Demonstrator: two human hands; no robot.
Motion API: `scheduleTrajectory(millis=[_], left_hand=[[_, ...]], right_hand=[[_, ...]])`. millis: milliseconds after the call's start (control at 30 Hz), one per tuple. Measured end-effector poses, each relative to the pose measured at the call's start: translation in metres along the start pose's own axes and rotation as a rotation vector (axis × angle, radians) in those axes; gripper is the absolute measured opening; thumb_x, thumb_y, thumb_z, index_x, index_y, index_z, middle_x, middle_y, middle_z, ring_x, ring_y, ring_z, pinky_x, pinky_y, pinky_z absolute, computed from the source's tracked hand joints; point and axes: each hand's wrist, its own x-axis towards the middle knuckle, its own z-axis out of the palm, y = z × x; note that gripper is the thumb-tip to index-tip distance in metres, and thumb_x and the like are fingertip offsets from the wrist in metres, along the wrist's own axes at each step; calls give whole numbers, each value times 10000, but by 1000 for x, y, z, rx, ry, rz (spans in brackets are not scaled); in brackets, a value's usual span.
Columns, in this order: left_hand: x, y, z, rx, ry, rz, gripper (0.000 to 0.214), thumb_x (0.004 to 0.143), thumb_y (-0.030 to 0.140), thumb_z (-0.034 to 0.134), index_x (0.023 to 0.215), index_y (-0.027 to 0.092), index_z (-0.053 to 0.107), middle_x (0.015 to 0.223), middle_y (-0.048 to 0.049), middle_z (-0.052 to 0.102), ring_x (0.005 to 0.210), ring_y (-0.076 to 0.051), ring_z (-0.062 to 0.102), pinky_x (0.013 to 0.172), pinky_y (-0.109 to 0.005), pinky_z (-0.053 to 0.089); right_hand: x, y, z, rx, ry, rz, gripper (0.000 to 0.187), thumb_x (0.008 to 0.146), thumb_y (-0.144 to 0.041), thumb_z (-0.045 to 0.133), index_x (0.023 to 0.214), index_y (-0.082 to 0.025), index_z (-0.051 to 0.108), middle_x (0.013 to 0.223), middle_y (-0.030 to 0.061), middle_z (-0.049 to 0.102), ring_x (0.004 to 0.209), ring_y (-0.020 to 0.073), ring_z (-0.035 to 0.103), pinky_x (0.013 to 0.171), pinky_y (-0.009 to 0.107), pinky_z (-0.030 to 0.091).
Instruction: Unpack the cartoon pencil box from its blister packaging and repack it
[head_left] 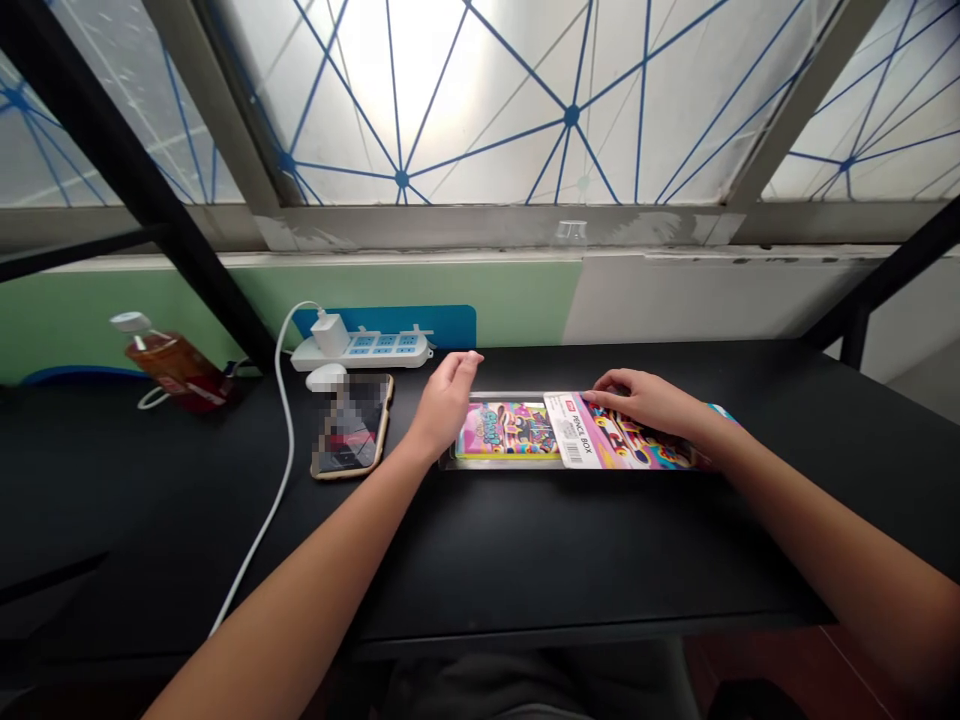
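A long, shallow pencil box [450,463] with a silvery rim lies crosswise on the black desk. Its colourful printed cover [611,440], labelled PENCIL BOX with a barcode, lies over the right part. In the uncovered left part, a pink and yellow cartoon-printed packet [510,430] shows. My left hand [446,405] is at the box's left end, fingers together and bent, pointing up past the far edge; its thumb is hidden. My right hand [649,400] rests over the cover, thumb on its printed face and fingers curled at the far edge, closed on it.
Left of the box lies a phone [352,430], with a white rounded object [326,377] behind it. A white power strip [382,348] with a plugged-in charger [330,335] and trailing cable [281,480] sits by the wall. A drink bottle [176,365] stands farther left.
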Motion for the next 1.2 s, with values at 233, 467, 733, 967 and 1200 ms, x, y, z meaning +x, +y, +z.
scheduleTrajectory(millis=[233,467,733,967,1200], left_hand=[[-4,-1,6,-145,31,12,501,1022,610,360,1108,227,671,1256,-77,700,1238,-250,605,1079,-403,404],[-2,1,5,-239,45,-17,544,1026,624,315,1069,210,666,1230,-101,717,1237,-248,614,1093,-415,395],[1,-4,1,138,-35,16,422,1046,443,255,1183,211,579,1273,-107,697,1207,-228,644,1018,-378,478],[-3,-5,-6,469,-198,39,252,841,297,581,1065,261,691,1082,-88,753,1086,-326,665,947,-454,508],[-3,1,1,629,-202,134,262,933,344,534,1123,242,684,1024,-99,714,1012,-310,642,908,-451,499]], right_hand=[[13,-21,8,-242,-46,-32,675,905,-717,354,1297,-236,621,1372,172,617,1306,404,510,1065,577,374],[34,-95,31,-277,-133,-191,657,963,-668,279,1354,-242,589,1412,161,591,1325,384,491,1101,585,304],[34,-136,46,-193,-93,-256,548,1008,-561,298,1320,-223,595,1367,173,623,1282,360,543,1102,592,301],[14,-56,3,-23,-50,-195,460,920,-609,499,1154,-261,690,1201,93,738,1044,293,690,891,400,527],[-4,2,1,113,35,-129,446,892,-653,532,913,-234,684,934,56,753,840,238,676,691,326,500]])
